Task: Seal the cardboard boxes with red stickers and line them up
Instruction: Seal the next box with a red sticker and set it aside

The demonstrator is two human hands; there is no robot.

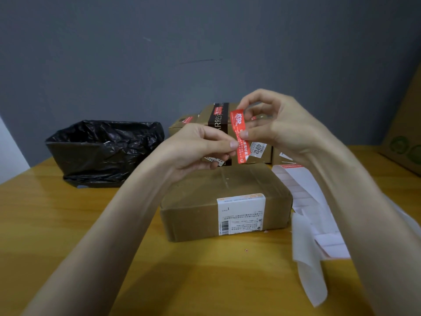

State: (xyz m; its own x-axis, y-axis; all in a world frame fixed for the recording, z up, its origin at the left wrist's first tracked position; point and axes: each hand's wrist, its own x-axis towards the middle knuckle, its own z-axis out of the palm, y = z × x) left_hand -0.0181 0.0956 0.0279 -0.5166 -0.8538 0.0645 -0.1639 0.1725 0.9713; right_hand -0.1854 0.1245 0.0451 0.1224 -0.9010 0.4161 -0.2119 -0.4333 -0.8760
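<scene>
Above the table, left hand and right hand pinch a red sticker near a "402" label.

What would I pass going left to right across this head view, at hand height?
Black-bagged bin → left hand → red sticker → right hand → carton at the right edge.

The left forearm and right forearm reach forward, bare, and converge. The left hand pinches a red sticker between thumb and forefinger, its other fingers curled under. The right hand, slightly higher, pinches the same strip from the opposite side.
</scene>
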